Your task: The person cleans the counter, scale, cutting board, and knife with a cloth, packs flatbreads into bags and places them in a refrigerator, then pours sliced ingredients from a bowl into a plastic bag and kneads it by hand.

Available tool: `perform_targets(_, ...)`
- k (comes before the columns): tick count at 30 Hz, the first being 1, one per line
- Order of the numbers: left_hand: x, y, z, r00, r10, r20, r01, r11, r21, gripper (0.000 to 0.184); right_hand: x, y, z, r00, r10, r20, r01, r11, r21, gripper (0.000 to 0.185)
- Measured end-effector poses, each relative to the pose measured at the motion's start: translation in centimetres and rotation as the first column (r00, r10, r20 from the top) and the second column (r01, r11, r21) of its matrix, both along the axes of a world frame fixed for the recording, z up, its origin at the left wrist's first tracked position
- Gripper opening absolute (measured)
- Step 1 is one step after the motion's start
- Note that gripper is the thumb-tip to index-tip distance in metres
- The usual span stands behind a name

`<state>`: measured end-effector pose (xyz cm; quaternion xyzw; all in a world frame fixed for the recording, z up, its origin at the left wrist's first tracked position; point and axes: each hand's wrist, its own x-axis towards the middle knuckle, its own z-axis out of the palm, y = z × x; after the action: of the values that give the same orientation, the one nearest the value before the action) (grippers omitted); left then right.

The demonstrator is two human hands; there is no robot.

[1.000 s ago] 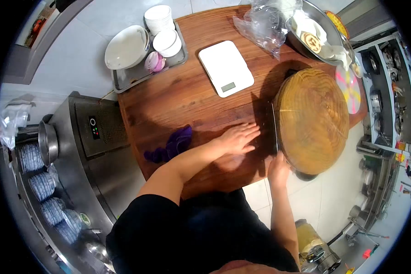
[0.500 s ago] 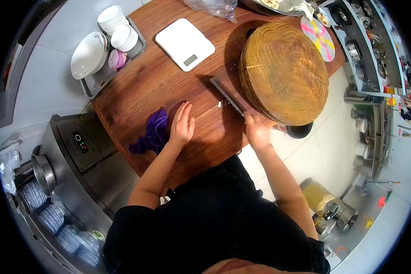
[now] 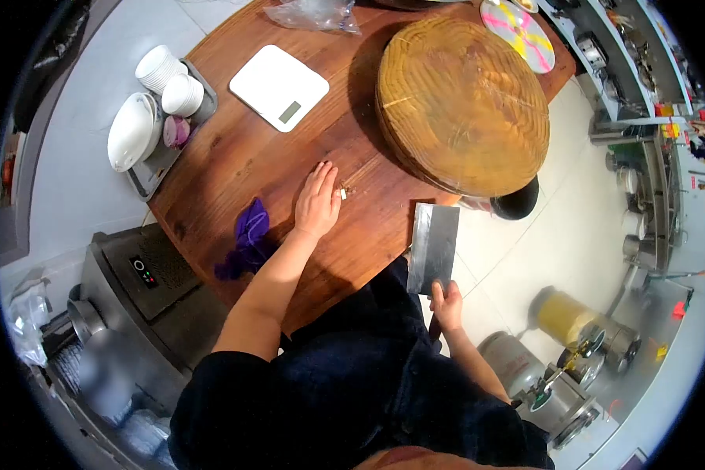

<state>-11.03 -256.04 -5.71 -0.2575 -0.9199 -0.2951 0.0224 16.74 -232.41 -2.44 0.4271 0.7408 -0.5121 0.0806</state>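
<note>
My right hand is closed round the handle of a cleaver, whose broad blade points up at the table's front edge. My left hand lies flat with its fingers stretched out on the wooden table. Small whitish scraps are beside its fingers. A crumpled purple cloth sits to the left of that forearm. Beyond the cleaver stands a thick round chopping block. A white scale lies further back on the table.
At the left edge a metal tray holds stacked white cups, white bowls and an onion. A clear plastic bag and a colourful plate are at the back. Gas cylinders stand on the floor.
The cleaver has moved from beside the block, over the table, to the front edge, its broad face now showing. My left hand has swept across the table and now rests flat by the scraps.
</note>
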Motion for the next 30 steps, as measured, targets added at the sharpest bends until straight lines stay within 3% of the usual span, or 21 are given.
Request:
perform_targets(4, 0.7, 0.4, -0.1, 0.998, -0.014, 0.068, 0.006, 0.994, 0.113, 0.044, -0.7, -2.0, -2.2, 1.000, -0.002, -0.019, 0.001, 0.997, -0.075, 0.023)
perform_targets(9, 1.8, 2.3, -1.2, 0.992, 0.114, 0.058, -0.122, 0.980, 0.160, 0.046, -7.4, -5.6, -0.9, 0.986, 0.168, 0.007, -0.167, 0.984, -0.064, 0.024)
perform_targets(10, 1.7, 2.7, -1.2, 0.988, 0.145, 0.052, -0.152, 0.975, 0.160, 0.046, -8.1, -6.1, -2.3, 0.965, 0.247, -0.088, -0.250, 0.968, -0.031, 0.024)
perform_targets(12, 1.8, 3.2, -1.0, 0.969, 0.192, 0.154, -0.226, 0.942, 0.247, 0.046, -9.5, -7.6, -2.9, 0.897, 0.424, -0.123, -0.381, 0.885, 0.267, 0.024)
perform_targets(14, 1.8, 3.5, -1.0, 0.959, 0.213, 0.187, -0.262, 0.918, 0.298, 0.045, -11.7, -9.0, -1.9, 0.875, 0.469, -0.118, -0.448, 0.878, 0.165, 0.025)
perform_targets(16, 1.6, 2.9, -1.2, 0.958, 0.261, 0.120, -0.281, 0.938, 0.201, 0.045, -13.1, -10.3, -2.3, 0.811, 0.569, -0.131, -0.553, 0.821, 0.143, 0.028)
perform_targets(18, 1.4, 2.0, -2.4, 0.922, 0.351, 0.165, -0.386, 0.877, 0.288, 0.046, -13.8, -10.0, -1.7, 0.791, 0.600, -0.118, -0.599, 0.799, 0.045, 0.026)
perform_targets(20, 1.9, 2.2, -1.4, 0.897, 0.412, 0.160, -0.442, 0.851, 0.285, 0.046, -13.6, -8.5, -0.7, 0.751, 0.621, -0.225, -0.618, 0.781, 0.095, 0.026)
perform_targets(24, 2.7, 6.6, 5.6, 0.933, 0.354, 0.061, -0.343, 0.828, 0.443, 0.047, -12.9, -3.4, 5.2, 0.696, 0.613, -0.373, -0.605, 0.781, 0.155, 0.024)
perform_targets(27, 3.3, 12.8, 10.6, 0.978, 0.208, -0.006, -0.174, 0.833, 0.526, 0.044, -11.2, 1.7, 8.2, 0.717, 0.555, -0.421, -0.512, 0.830, 0.223, 0.024)
perform_targets(30, 4.4, 20.5, 13.9, 0.999, 0.022, -0.038, 0.005, 0.809, 0.588, 0.044, -8.4, 7.8, 10.5, 0.806, 0.421, -0.416, -0.412, 0.904, 0.117, 0.026)
